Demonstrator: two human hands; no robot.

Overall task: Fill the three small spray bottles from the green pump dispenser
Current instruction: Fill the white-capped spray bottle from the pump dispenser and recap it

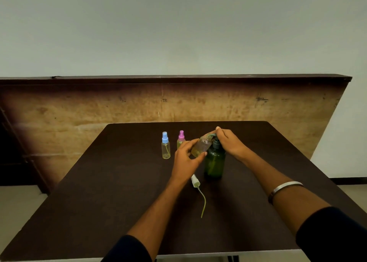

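The green pump dispenser stands upright near the middle of the dark table. My right hand rests on top of its pump head. My left hand holds an uncapped small clear bottle, tilted with its mouth at the pump's spout. Its white spray cap with a yellowish tube lies on the table in front of the dispenser. A blue-capped spray bottle and a pink-capped spray bottle stand upright to the left, the pink one partly hidden by my left hand.
A brown wooden panel stands upright behind the table, against a pale wall. The table's near edge runs along the bottom of the view. A metal bangle is on my right wrist.
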